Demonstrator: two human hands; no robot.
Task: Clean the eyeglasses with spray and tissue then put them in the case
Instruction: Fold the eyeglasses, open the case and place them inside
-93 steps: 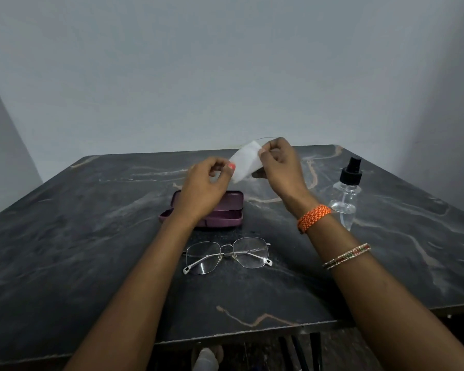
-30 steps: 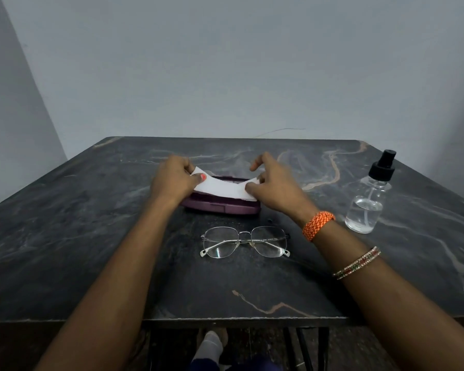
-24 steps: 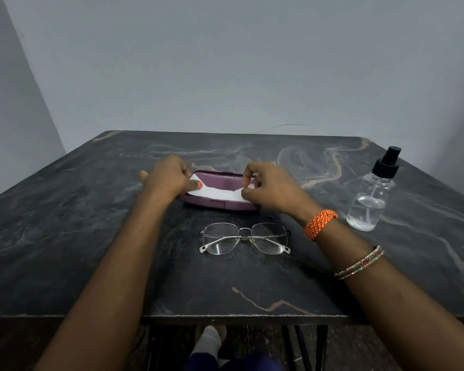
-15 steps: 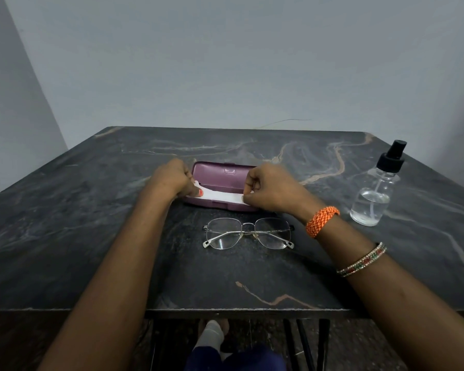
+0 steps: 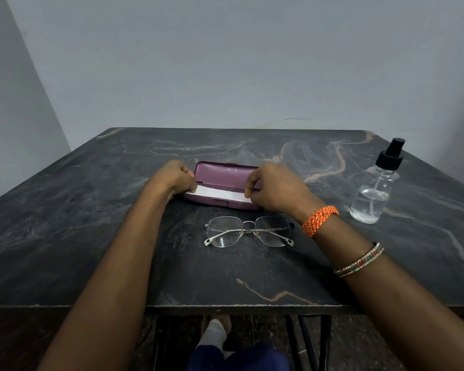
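A purple eyeglass case [image 5: 227,175] lies open in the middle of the dark marble table [image 5: 78,210], lid tipped back. A white tissue [image 5: 219,194] stretches flat across the case's lower half. My left hand [image 5: 176,176] pinches its left end and my right hand [image 5: 272,187] pinches its right end. Thin metal-framed eyeglasses [image 5: 248,231] lie folded on the table just in front of the case, untouched. A clear spray bottle [image 5: 375,188] with a black nozzle stands upright at the right, apart from both hands.
The table's front edge [image 5: 225,307] runs just below my forearms. Grey walls close the far side and left. Under the table are black metal legs [image 5: 314,341] and a foot in a white sock [image 5: 214,332].
The tissue came down from mid-air onto the case. The case lid has swung open, and both hands have lowered the tissue into the case's lower half.
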